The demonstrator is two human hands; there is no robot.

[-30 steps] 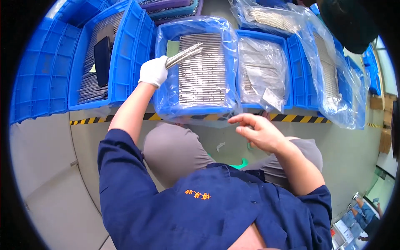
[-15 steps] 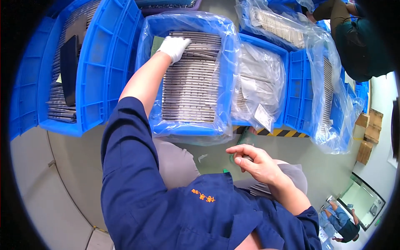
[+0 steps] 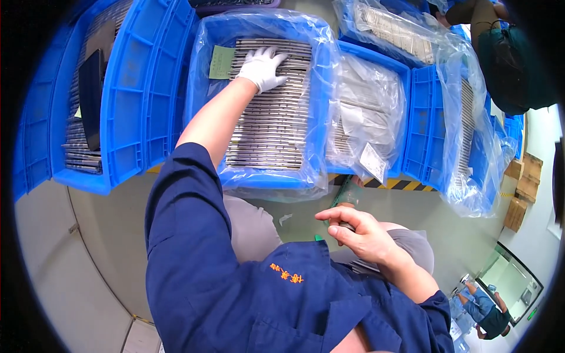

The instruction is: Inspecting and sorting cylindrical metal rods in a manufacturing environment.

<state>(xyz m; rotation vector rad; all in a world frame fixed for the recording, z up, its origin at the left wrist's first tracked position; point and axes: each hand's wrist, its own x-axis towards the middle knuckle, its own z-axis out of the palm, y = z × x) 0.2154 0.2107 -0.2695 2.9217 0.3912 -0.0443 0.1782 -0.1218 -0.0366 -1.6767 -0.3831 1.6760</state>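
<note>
My left hand (image 3: 261, 69), in a white glove, lies with fingers spread on the upper part of a stack of thin metal rods (image 3: 268, 126). The rods lie side by side in a blue crate (image 3: 319, 112) lined with clear plastic film. A green paper slip (image 3: 222, 63) sits inside the crate to the left of that hand. My bare right hand (image 3: 363, 235) is held above my lap, its index finger pointing left and the others curled. A small dark grey piece (image 3: 347, 226) shows between thumb and fingers; its kind is hidden.
At left, a blue crate (image 3: 125, 112) holds more rods with a dark flat object (image 3: 92, 100) on top. To the right stand a film-covered crate (image 3: 368, 97) and another crate of rods (image 3: 466, 129). Wooden blocks (image 3: 524, 185) and other people (image 3: 491, 315) are farther right.
My left hand has slid right over the rods and its fingers have spread, uncovering more of the green slip. My right hand has barely moved.
</note>
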